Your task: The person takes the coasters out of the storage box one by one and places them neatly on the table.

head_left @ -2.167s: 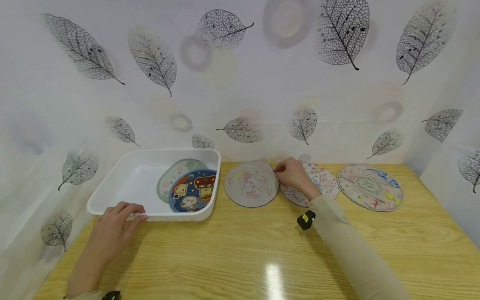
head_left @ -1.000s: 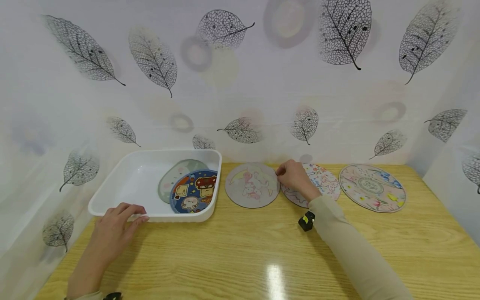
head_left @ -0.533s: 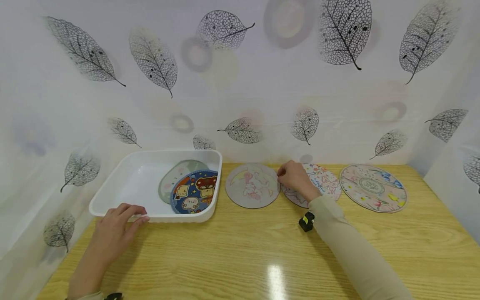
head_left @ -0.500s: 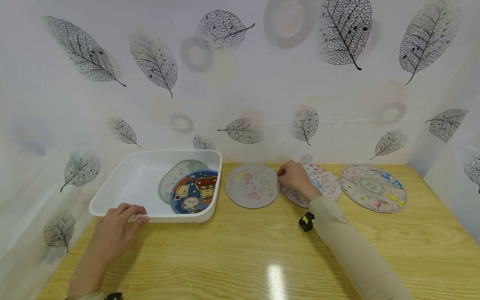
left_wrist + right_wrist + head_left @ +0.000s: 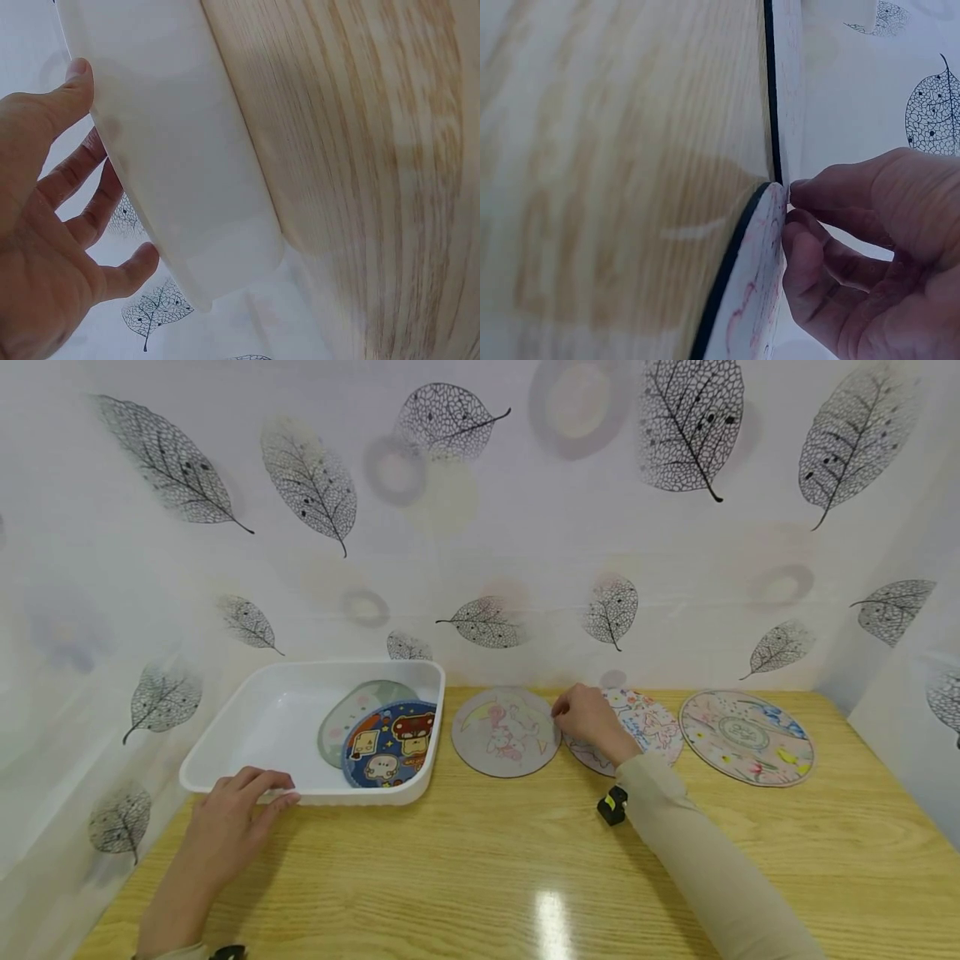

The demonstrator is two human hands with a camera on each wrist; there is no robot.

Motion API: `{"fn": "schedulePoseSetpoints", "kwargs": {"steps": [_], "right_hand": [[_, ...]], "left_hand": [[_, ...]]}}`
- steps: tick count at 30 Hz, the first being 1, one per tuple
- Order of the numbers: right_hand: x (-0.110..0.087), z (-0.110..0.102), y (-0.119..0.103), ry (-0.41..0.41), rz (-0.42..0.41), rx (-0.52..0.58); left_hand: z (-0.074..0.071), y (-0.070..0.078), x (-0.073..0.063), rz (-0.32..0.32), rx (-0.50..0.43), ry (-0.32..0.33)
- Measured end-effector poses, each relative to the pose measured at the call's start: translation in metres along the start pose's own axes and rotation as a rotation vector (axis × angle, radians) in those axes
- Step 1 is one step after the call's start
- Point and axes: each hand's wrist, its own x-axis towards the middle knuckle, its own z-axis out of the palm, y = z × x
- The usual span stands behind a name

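In the head view my left hand grips the near rim of a white plastic tray, fingers over the edge and thumb outside. Inside lie a dark blue round mouse pad with cartoon food and, partly under it, a grey-green one. My right hand is at the right edge of a grey-pink round mouse pad, which lies flat. In the right wrist view the thumb and fingertips are loosely curled with a gap between them, where two pads meet. Part of the white floral mouse pad is hidden under this hand.
A pink floral round mouse pad lies at the right end of the row. The wood-grain table runs back to a leaf-patterned white sheet, which also hangs at both sides. A black wrist camera sits at the right cuff.
The grey-pink mouse pad's upper edge has settled flat onto the table. My right hand has drawn very slightly up from its edge. The left hand stays on the tray rim.
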Motion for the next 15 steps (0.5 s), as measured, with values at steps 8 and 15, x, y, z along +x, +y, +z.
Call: {"fn": "schedulePoseSetpoints", "kwargs": {"steps": [8,15], "right_hand": [[-0.006,-0.002,-0.003,-0.004,-0.07,-0.074],[-0.014,-0.005,-0.008,-0.045,-0.155,-0.143]], "left_hand": [[0.0,0.0,-0.001,-0.004,-0.002,0.001],[0.001,0.0,0.0,0.009,-0.01,0.012]]}}
